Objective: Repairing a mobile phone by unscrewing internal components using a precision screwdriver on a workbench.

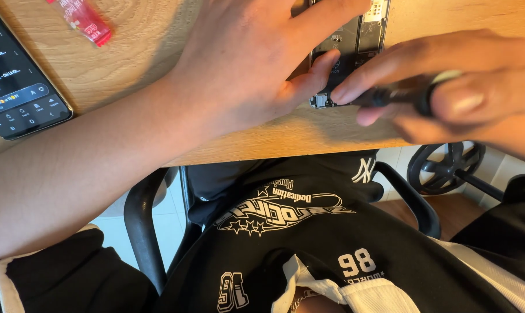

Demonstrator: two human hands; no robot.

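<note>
Right hand [465,87] grips screwdriver [390,95] on opened phone [361,35].

Lit smartphone [20,81] far left on wood desk [141,52] w/ red packet [83,20], maybe candy.

You're working on a light wooden desk [129,64] with wavy grain. Upper left, a red wrapper [84,20] is lying beside a black phone [16,81] showing a dark screen. The opened device [355,43] at top centre is looking black and silver. You're wearing a black shirt [308,243] with white print, and you're gripping a black screwdriver [398,94].
</note>
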